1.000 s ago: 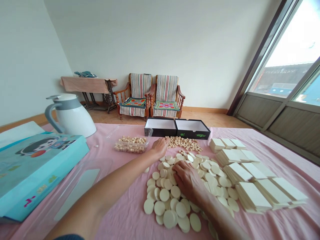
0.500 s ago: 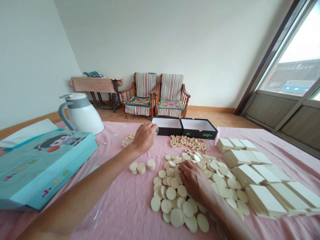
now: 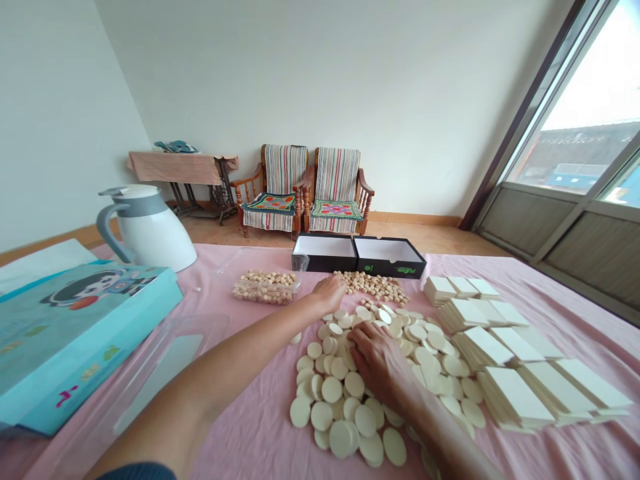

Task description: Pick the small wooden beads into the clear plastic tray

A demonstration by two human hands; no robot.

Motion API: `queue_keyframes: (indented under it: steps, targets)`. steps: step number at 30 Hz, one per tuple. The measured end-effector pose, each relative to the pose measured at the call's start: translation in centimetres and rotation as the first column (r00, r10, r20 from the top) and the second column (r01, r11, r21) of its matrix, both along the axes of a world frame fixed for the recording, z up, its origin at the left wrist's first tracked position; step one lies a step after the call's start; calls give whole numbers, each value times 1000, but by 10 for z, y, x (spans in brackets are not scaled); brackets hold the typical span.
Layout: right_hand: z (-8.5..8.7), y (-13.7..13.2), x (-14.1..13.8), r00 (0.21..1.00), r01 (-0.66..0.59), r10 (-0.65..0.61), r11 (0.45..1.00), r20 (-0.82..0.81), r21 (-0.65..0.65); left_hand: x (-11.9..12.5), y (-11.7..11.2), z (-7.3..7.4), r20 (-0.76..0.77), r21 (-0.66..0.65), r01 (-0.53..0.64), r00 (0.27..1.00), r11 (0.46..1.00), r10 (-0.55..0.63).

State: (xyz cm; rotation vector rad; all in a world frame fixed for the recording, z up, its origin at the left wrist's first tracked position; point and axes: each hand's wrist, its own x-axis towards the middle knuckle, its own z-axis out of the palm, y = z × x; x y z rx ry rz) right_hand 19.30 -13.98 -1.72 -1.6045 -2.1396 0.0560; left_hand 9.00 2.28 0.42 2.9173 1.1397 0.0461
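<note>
My left hand (image 3: pixel 327 293) reaches across the pink cloth to the near-left edge of a pile of small tan wooden beads (image 3: pixel 373 285). Its fingers curl down onto the beads, and what they pinch is hidden. My right hand (image 3: pixel 375 357) lies palm down with its fingers stretched over a heap of pale round wooden discs (image 3: pixel 345 407). Just left of my left hand stands a clear plastic container (image 3: pixel 267 287) holding more beads.
Stacks of pale rectangular wooden tiles (image 3: pixel 510 353) fill the right side. Two open black boxes (image 3: pixel 360 253) sit behind the beads. At the left are a white jug (image 3: pixel 147 227), a blue printed box (image 3: pixel 75 320) and a clear lid (image 3: pixel 165 360). Two chairs stand by the far wall.
My left hand went from the bead pile left to the clear container and has come back to the pile. My right hand has stayed on the discs.
</note>
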Motion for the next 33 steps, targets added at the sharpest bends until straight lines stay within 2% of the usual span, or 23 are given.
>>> queue_keyframes:
  steps: [10,19,22,25,29,33]
  targets:
    - [0,-1,0,1000,-3,3,1000,27,-4,1,-8,0,3,-20,-12,1000,1000,12]
    - [3,-1,-1,1000,2,-1,1000,23,-16,-4,-4,-3,35,-28,-63,997,998,64]
    - [3,-2,-1,1000,5,-4,1000,23,-21,-8,-7,0,64,-12,-58,996,998,59]
    - [2,-2,-1,1000,8,-8,1000,21,-30,-18,-10,12,124,45,-54,991,998,48]
    - [0,0,0,1000,9,-9,999,19,-31,-49,-7,42,201,174,-106,977,979,70]
    - [-4,1,0,1000,15,-15,1000,13,-13,-79,-3,69,260,450,-249,955,858,141]
